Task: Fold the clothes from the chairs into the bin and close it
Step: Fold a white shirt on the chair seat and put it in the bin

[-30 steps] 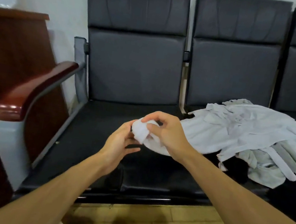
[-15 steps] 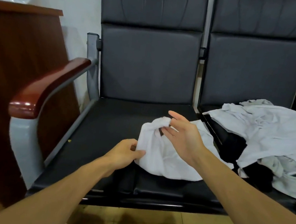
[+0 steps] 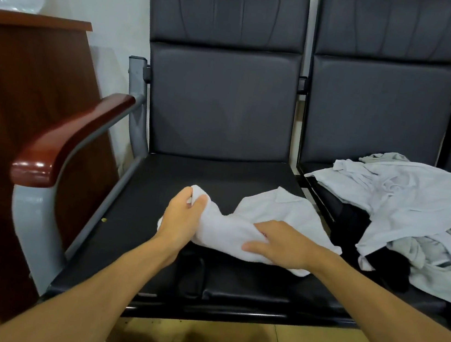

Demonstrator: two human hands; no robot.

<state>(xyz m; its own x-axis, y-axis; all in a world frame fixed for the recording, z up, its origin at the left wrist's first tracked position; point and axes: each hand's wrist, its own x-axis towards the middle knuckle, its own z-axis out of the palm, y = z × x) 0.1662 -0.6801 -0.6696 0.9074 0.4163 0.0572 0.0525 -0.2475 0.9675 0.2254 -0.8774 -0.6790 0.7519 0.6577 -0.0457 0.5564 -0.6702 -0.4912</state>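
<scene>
While the left hand (image 3: 182, 218) pinches the white shirt (image 3: 270, 211) and the right hand (image 3: 284, 246) presses it flat under straight fingers (image 3: 263, 246) on the chair seat (image 3: 158, 190), folding looks just started, and smoothing probably comes next.

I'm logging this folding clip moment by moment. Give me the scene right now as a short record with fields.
Left: left hand grips a bunched end of the white garment
Right: right hand rests flat on the same garment
Garment location: lying crumpled on the chair seat beside the wooden armrest
Waiting: pile of clothes on the next seat, unfolded
</scene>
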